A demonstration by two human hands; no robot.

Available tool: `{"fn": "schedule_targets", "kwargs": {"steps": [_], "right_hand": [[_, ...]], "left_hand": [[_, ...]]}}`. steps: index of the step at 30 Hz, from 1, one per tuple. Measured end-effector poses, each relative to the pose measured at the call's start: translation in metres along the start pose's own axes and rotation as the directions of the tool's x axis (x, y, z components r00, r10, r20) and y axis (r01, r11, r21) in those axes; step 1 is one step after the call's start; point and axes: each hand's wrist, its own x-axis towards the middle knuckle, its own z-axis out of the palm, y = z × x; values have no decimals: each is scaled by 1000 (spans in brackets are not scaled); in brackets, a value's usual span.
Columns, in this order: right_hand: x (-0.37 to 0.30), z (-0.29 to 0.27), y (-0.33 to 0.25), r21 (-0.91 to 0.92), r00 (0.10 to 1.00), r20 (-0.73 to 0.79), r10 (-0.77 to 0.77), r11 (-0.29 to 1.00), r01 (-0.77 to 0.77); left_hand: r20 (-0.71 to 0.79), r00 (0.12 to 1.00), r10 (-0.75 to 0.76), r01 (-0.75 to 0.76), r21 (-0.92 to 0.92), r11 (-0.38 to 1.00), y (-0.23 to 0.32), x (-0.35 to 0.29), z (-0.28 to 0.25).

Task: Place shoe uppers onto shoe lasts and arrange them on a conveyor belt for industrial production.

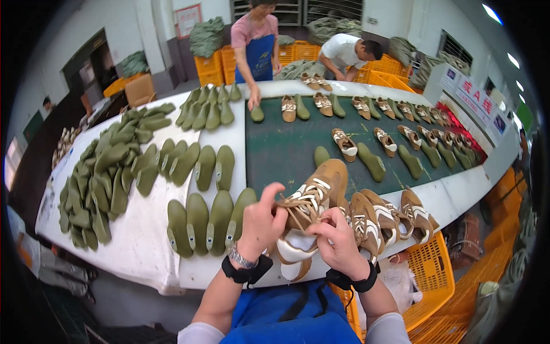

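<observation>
In front of me a brown and white sneaker (329, 180) is tilted, its toe pointing away and its opening toward me. My left hand (258, 226) is closed at the sneaker's left side, with the brown shoelace (302, 207) at its thumb and index finger; its other fingers are partly hidden. On the other side, my right hand (339, 243) pinches the lace near the tongue between thumb and forefinger. Another sneaker (295, 270) sits below the raised one, mostly covered. Several similar sneakers (366, 223) stand along the table edge beside my right hand.
Green shoe lasts (197, 221) stand in rows at left, beside a large heap of them (106, 172). Ahead, a dark green conveyor belt (281, 155) carries sneakers and lasts. Across it, a person in a blue apron (260, 57) touches a last. A yellow crate (427, 264) stands at right.
</observation>
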Motion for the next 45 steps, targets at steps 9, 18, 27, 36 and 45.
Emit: {"fn": "schedule_targets", "kwargs": {"steps": [9, 18, 27, 36, 45], "right_hand": [[-13, -5, 6, 109, 945, -315, 89, 992, -57], [-52, -45, -15, -17, 957, -275, 92, 995, -101], [-268, -79, 97, -365, 626, -173, 760, 541, -758], [-379, 35, 171, -355, 488, 29, 872, 465, -811], [-420, 41, 190, -169, 508, 193, 839, 539, -826]], "left_hand": [[77, 902, 424, -424, 336, 841, 32, -11, 3], [298, 894, 335, -416, 277, 866, 27, -11, 4], [231, 970, -79, -50, 507, 860, -98, 161, 16], [172, 963, -207, 43, 661, 749, -260, 242, 210], [60, 843, -535, 401, 591, 700, -331, 250, 297]]}}
